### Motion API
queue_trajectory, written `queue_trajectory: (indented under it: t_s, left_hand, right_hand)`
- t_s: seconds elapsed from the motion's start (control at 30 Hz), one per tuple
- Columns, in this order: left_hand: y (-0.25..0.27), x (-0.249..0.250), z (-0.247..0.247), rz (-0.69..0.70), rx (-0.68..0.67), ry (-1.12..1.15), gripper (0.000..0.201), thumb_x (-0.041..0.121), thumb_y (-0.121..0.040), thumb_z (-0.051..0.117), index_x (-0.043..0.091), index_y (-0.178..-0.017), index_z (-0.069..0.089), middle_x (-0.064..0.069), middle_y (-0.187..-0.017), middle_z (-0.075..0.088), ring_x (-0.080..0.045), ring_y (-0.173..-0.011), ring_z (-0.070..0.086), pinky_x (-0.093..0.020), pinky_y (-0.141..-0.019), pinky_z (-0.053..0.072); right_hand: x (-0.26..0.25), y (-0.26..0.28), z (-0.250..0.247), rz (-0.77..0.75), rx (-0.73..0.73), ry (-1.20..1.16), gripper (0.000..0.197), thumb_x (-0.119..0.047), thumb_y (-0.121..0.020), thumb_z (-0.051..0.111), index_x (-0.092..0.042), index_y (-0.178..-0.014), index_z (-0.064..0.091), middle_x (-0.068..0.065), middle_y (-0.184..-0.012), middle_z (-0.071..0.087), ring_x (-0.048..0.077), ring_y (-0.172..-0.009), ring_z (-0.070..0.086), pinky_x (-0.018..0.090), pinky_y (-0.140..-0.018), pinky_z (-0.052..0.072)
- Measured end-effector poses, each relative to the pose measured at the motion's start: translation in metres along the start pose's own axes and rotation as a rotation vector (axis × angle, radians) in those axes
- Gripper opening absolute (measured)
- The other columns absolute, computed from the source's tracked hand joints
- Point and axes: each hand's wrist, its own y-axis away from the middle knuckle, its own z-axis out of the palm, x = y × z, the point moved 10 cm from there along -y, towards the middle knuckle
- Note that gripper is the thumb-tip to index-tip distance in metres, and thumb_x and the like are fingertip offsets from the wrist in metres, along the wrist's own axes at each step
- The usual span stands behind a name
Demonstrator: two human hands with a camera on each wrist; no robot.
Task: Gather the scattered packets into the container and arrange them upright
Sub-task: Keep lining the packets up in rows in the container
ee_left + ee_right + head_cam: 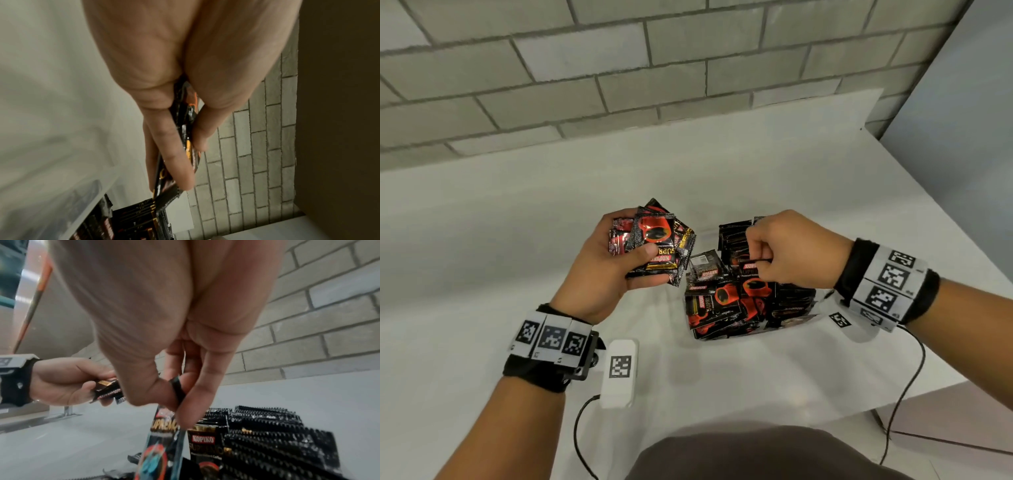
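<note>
The left hand (604, 270) holds a fanned stack of black-and-red foil coffee packets (654, 241) above the white table (482, 240), thumb pressed on the top packet and fingers curled beneath; the left wrist view shows the stack (186, 128) clamped edge-on between thumb and fingers. Just to its right, toward the table's right edge, stands the clear plastic container (808, 317), its transparent wall showing the packets packed inside. At the far side of the container a row of packets (732, 236) stands upright, their serrated black top edges lined up in the right wrist view (267, 421); the ones nearer the person (719, 301) lie tilted and overlapping. The right hand (791, 250) is over the container with fingers curled, pinching the top edge of a single black packet (177, 389) between thumb and forefinger, the packet hanging upright beside the standing row. Both wrists wear black bands with white coded marker tags (549, 337), each trailing a thin black cable (580, 431). A grey brick wall (619, 68) rises behind the table's far edge.
</note>
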Motion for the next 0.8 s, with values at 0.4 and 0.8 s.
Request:
queue_trajectory:
  t_s: [0.4,0.8]
  left_hand:
    - [0.000,-0.003,-0.001,-0.011,-0.002,-0.002,0.058,0.003,-0.085,0.070,0.019,-0.137,0.052,-0.001,-0.117,0.075,-0.031,-0.101,0.076,-0.041,-0.068,0.064]
    - [0.001,-0.001,-0.001,-0.002,-0.015,-0.004,0.062,0.006,-0.081,0.071,0.019,-0.138,0.052,-0.001,-0.117,0.074,-0.032,-0.101,0.076,-0.041,-0.067,0.064]
  right_hand:
    - [0.002,0.007,-0.031,-0.038,0.284,-0.190,0.018,-0.005,-0.075,0.066,-0.018,-0.079,0.055,-0.003,-0.080,0.061,0.020,-0.069,0.059,0.042,-0.067,0.053]
    - [-0.024,0.013,0.039,0.024,-0.405,0.063,0.030,-0.011,-0.082,0.055,-0.027,-0.101,0.072,-0.008,-0.071,0.067,-0.001,-0.061,0.058,0.021,-0.053,0.043]
